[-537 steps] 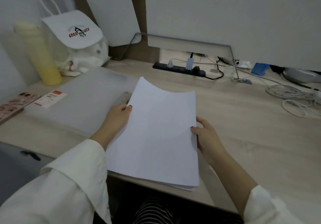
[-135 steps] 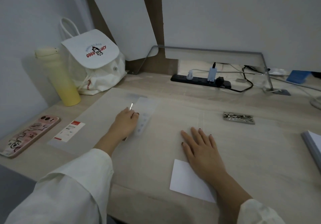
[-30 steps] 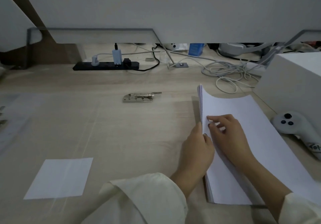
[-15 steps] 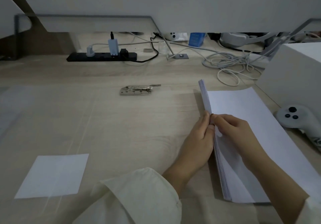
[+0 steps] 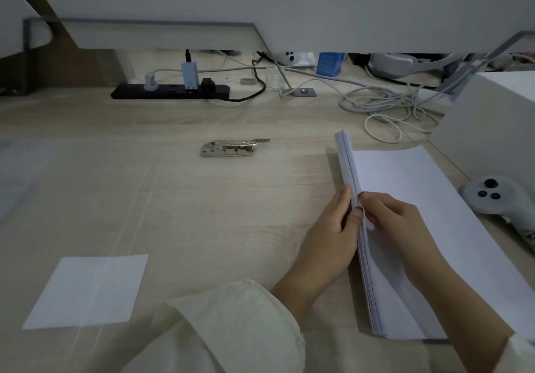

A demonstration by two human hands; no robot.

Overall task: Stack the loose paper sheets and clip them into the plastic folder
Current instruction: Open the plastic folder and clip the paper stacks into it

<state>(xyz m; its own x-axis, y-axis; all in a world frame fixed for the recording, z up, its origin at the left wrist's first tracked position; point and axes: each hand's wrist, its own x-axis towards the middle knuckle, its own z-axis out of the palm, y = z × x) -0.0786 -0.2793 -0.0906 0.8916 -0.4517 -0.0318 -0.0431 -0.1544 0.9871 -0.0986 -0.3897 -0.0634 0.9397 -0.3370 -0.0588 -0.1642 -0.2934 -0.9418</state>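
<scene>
1. We see the plastic folder (image 5: 220, 213) spread open and flat across the middle of the desk (image 5: 260, 117). It is so clear that only its faint fold lines show.
2. The paper stack (image 5: 434, 227) lies on the desk at our right, beside the folder. Its long axis runs away from us, and its left long edge is raised off the desk.
3. Our left hand (image 5: 327, 239) grips that raised edge from the folder side, with the thumb along the sheets. Our right hand (image 5: 396, 225) comes over the top, fingers curled and pinching the same edge.
4. The metal clip (image 5: 231, 149) sits on the folder, left of the grip and farther from us, well apart from the stack. We judge that the stack must travel leftward, and the left hand is nearer the clip.
</scene>
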